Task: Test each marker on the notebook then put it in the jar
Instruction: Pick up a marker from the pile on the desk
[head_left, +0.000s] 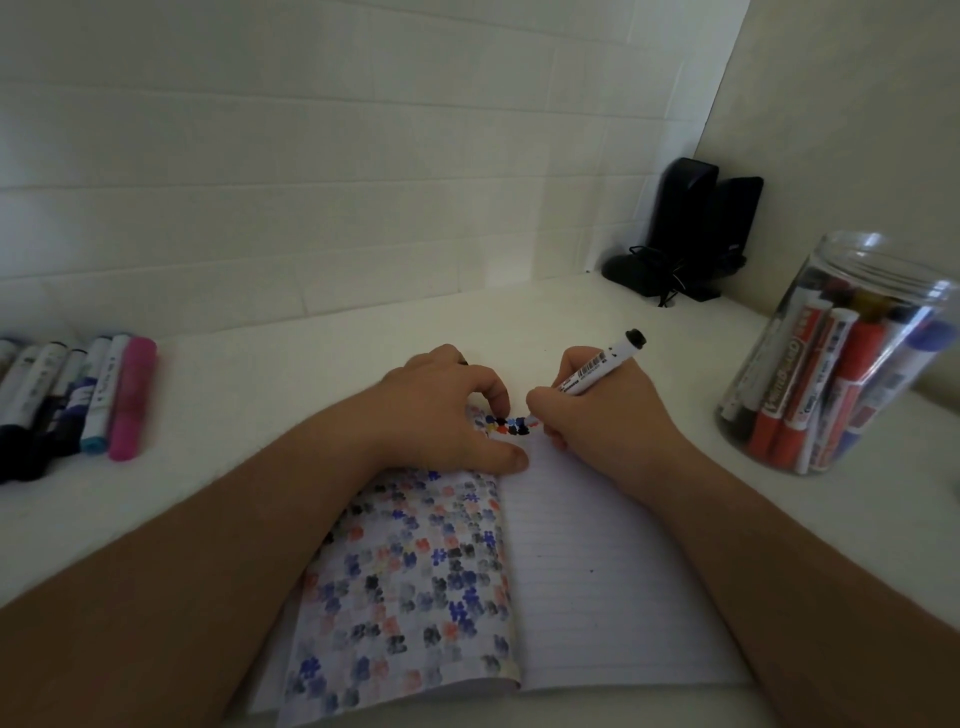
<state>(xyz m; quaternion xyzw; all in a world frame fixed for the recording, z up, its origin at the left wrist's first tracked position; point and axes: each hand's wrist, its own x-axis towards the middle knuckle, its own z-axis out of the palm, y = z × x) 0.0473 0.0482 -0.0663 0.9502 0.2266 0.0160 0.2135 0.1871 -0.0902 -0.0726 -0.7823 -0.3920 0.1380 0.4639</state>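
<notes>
The jar (841, 358) holds many markers; right hand (597, 410) grips a marker (597, 366), left hand (447, 410) pressing the notebook (597, 571).

The notebook (597, 545) showed a white ruled page on the right and a left page dotted with blue, black, red and yellow blots. The marker (597, 369) was white with a black end. The jar (852, 358) was clear, holding red, blue and white markers. A pink marker (130, 397) lay beside teal and dark ones on the white table (260, 374).
</notes>
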